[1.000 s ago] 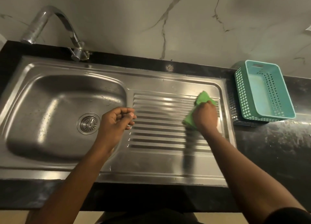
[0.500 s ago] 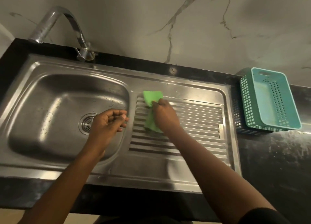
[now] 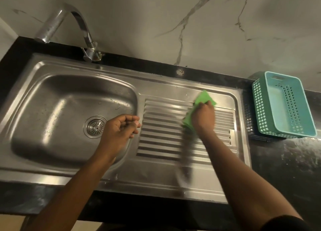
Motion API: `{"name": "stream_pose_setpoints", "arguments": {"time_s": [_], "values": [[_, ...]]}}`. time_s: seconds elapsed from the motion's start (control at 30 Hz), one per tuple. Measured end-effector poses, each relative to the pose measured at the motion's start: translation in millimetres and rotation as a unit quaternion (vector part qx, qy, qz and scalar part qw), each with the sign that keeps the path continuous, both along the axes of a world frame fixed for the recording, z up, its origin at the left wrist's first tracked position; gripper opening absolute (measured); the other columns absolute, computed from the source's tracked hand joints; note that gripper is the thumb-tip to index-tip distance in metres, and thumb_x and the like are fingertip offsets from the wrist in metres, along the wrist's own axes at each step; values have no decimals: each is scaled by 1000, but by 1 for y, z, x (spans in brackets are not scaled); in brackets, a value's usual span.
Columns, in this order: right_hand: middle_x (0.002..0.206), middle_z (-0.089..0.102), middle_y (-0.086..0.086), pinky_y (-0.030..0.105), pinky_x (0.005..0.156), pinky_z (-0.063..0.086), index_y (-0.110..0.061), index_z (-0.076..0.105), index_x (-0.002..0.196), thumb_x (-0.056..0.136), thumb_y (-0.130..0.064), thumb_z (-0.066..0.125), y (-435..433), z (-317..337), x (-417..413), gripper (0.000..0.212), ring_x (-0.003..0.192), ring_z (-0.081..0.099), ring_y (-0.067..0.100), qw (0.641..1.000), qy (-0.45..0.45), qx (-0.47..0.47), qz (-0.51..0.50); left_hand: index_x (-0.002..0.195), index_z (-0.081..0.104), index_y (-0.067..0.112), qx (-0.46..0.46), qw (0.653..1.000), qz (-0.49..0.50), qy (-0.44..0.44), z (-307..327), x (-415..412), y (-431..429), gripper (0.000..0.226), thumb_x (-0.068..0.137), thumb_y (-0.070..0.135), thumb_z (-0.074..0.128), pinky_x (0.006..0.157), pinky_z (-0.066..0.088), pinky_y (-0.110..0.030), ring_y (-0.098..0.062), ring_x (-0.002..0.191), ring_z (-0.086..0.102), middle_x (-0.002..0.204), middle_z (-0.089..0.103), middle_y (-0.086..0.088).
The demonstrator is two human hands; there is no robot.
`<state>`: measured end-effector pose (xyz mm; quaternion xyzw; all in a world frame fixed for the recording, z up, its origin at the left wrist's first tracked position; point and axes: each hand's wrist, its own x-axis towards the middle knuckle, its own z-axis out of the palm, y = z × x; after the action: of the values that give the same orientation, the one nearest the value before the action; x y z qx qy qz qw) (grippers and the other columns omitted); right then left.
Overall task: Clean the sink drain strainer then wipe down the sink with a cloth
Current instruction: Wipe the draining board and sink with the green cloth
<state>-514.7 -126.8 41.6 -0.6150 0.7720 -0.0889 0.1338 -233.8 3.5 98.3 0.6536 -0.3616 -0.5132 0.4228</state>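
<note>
Right now the right hand [image 3: 203,116] is clamped on a green cloth [image 3: 201,101], pressing it flat on the ribbed drainboard [image 3: 165,131] near its back right corner; the cloth pokes out ahead of the knuckles toward the rim. The left hand [image 3: 119,130] holds nothing that I can see — it is loosely curled, fingers drawn in, hovering over the edge between basin [image 3: 57,112] and drainboard. The strainer [image 3: 95,127] sits seated in the drain, just left of that hand, and looks free of debris from here.

The wiping step is in hand, I judge, with the drainboard being covered. To do it well, run the cloth along the ribs, not across them, so it reaches the grooves. Keep the palm flat and the pressure even, and overlap each pass. The back corners and raised rim collect grime, so press a fingertip through the cloth there. The basin — with water spots on its back wall — and the tap [image 3: 86,39] base seem left to do.
</note>
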Motion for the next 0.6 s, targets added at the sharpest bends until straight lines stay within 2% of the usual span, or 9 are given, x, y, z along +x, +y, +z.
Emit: {"name": "stream_pose_setpoints", "arguments": {"time_s": [0.07, 0.13, 0.2, 0.33, 0.4, 0.5, 0.6], "values": [[121, 60, 21, 38, 91, 50, 1, 70, 114, 95, -4, 53, 2, -1, 66, 26, 108, 60, 37, 996, -39, 6, 82, 106, 77, 19, -2, 1000, 8, 4, 3, 1, 1, 15, 98, 10, 68, 70, 60, -20, -13, 82, 76, 95, 82, -3], [128, 57, 20, 44, 99, 51, 0, 68, 120, 95, -5, 57, 4, -1, 127, 27, 117, 56, 37, 982, -53, 34, 179, 105, 77, 19, -7, 1000, 22, 2, 8, 1, 2, 15, 99, 8, 67, 68, 61, -19, -10, 79, 75, 94, 82, -3], [133, 54, 20, 51, 98, 53, 0, 65, 124, 93, -8, 65, 4, 0, 163, 32, 123, 53, 39, 967, -44, 53, 247, 105, 76, 19, -17, 999, 28, -11, 12, 3, 3, 15, 99, 8, 67, 68, 61, -18, -6, 77, 75, 91, 82, -1], [130, 56, 18, 50, 98, 55, -8, 61, 134, 95, -14, 64, -4, -1, 135, 39, 123, 55, 38, 944, 25, 31, 327, 110, 76, 11, -29, 999, 40, -10, 14, 6, 3, 15, 99, 7, 66, 69, 61, -20, -10, 78, 75, 94, 81, -4], [122, 60, 19, 47, 92, 55, -11, 63, 133, 95, -12, 61, -4, -5, 89, 38, 116, 57, 39, 950, 39, 4, 311, 108, 76, 13, -25, 999, 45, -2, 11, 5, 4, 15, 99, 6, 66, 69, 61, -21, -14, 80, 75, 94, 81, -5], [111, 62, 20, 42, 86, 52, -8, 68, 129, 99, -11, 52, 1, -11, 8, 34, 104, 59, 40, 975, 44, -23, 218, 102, 76, 20, -14, 999, 40, 13, 3, 2, 6, 17, 99, 6, 67, 71, 61, -24, -18, 83, 75, 92, 81, -4], [98, 64, 23, 41, 77, 54, -4, 74, 114, 96, -8, 51, 8, -9, -70, 29, 88, 63, 41, 989, 77, -28, 127, 101, 77, 23, -6, 999, 27, 19, -3, 0, 9, 19, 98, 7, 68, 72, 60, -25, -17, 83, 75, 91, 82, -2]]}}
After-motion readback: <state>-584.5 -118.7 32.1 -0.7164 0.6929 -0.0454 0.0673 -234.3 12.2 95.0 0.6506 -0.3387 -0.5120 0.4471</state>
